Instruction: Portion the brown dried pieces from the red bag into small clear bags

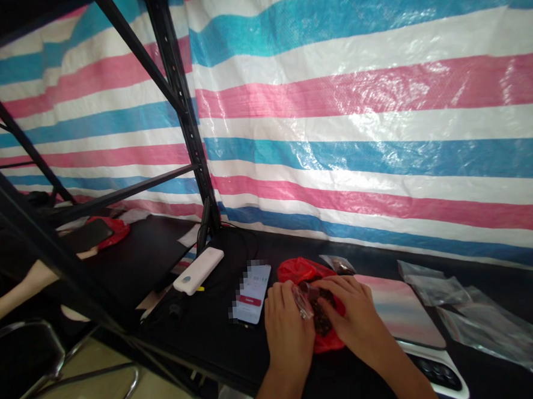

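A red plastic bag (pixel 328 344) lies opened out on the black table, with a heap of small dark pieces (pixel 321 321) in it. On its left side, my left hand (pixel 288 318) is closed round a small clear plastic bag (pixel 303 304), held over the heap. My right hand (pixel 353 307) reaches across from the right. Its fingers are bent together at the mouth of the clear bag, just above the dark pieces; what they pinch is too small to make out.
Left of my hands lie a lit phone (pixel 253 295) and a white power bank (pixel 199 270). To the right are a large pastel-coloured phone-shaped object (pixel 402 308) and several flat clear bags (pixel 486 324). A filled clear bag (pixel 339 263) lies behind. Another person's arm (pixel 32 286) shows beyond the black rack post (pixel 184 120).
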